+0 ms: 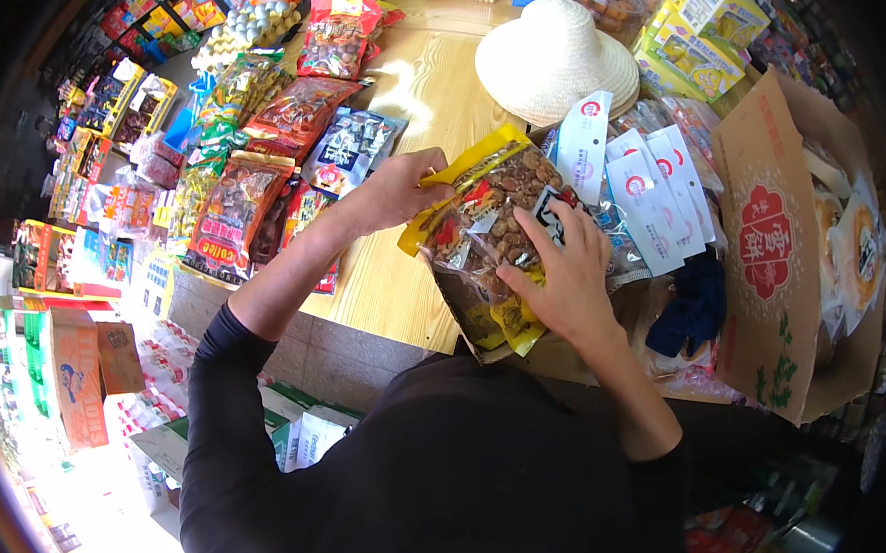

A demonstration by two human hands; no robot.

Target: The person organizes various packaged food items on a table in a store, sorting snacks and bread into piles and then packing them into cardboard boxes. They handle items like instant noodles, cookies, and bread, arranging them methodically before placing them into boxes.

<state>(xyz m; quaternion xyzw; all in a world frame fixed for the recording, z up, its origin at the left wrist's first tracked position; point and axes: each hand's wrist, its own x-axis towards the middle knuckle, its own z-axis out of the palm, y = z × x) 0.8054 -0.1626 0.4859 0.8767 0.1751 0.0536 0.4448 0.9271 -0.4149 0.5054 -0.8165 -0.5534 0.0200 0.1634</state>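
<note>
A large yellow-edged clear plastic bag (496,185) of brown dried snacks lies tilted over an open cardboard box (453,307). My left hand (402,188) pinches the bag's yellow edge at its left corner between thumb and fingers. My right hand (563,271) rests with spread fingers on the front of the bag, near its black-and-white label. Below the right hand, a smaller yellow packet (517,324) shows inside the box. Just right of the bag are a white-topped plastic packet (584,145) and several white cards or packet tops (646,201).
Bags of sweets, one a brown coffee candy bag (236,217), cover the wooden table's (382,288) left side. A straw hat (556,61) sits at the back, beside yellow cartons (688,53). At right are a dark blue cloth (688,304) and a large open cardboard carton (760,240) holding wrapped pastries.
</note>
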